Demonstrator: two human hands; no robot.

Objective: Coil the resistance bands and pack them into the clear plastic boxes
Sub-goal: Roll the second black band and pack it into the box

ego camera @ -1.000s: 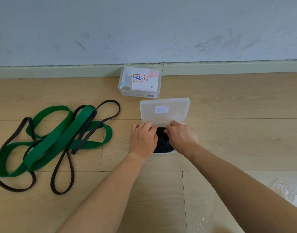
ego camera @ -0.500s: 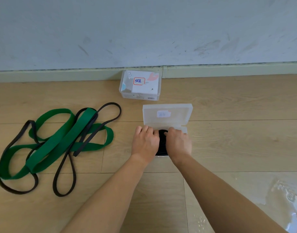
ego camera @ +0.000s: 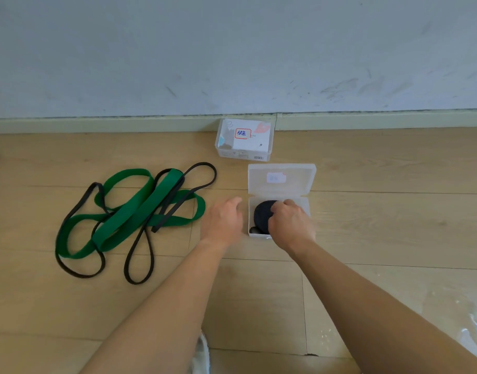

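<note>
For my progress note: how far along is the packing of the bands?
Done: one coiled black band lies in the open box. In hand: the right hand grips that coil; the left hand is beside the box, holding nothing. Left: the lid is not yet shut, and the green band and thin black band lie loose on the floor.

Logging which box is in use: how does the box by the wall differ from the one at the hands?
The wall box looks shut; the near box is open, lid flipped back. The wall box shows a white card with a red-framed label; the near box holds a black coil. The right hand grips that coil in the near box; nothing touches the wall box. Both are clear plastic, on the floor.
</note>
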